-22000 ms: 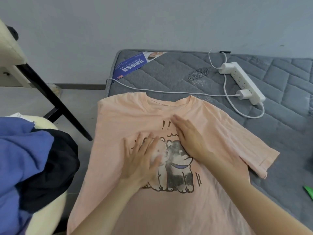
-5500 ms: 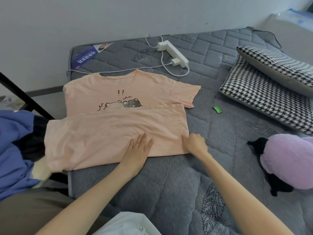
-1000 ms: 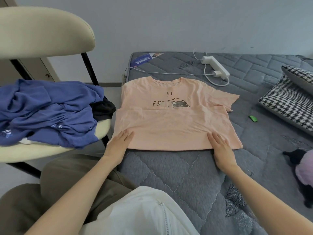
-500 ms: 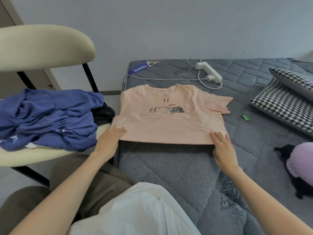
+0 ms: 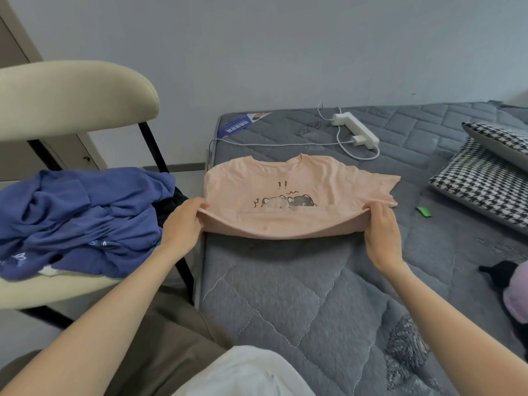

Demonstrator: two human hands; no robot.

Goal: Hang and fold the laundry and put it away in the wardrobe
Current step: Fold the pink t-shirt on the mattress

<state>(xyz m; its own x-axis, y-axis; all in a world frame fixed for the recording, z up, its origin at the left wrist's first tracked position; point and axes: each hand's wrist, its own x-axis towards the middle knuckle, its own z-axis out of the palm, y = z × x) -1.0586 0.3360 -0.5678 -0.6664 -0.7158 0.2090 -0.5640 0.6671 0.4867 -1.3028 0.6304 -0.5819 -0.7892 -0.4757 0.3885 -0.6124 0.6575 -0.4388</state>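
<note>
A peach T-shirt [image 5: 297, 192] with a cartoon print lies on the grey quilted mattress [image 5: 300, 295], its lower part folded up. The near folded edge is lifted off the mattress and sags in the middle. My left hand [image 5: 183, 224] grips that fold at its left end, and my right hand [image 5: 381, 228] grips it at its right end. The shirt's collar points toward the wall, and its right sleeve sticks out to the side.
A cream chair [image 5: 71, 95] at left carries a heap of blue clothes [image 5: 83, 218] with something black beneath. A white power strip [image 5: 357, 131] and cable lie behind the shirt. Houndstooth pillows [image 5: 485, 178], a small green item [image 5: 423, 211] and a purple plush [image 5: 517, 292] lie at right.
Both hands went from lying flat at the shirt's near edge to gripping its two ends. The folded edge has risen off the mattress and moved toward the collar.
</note>
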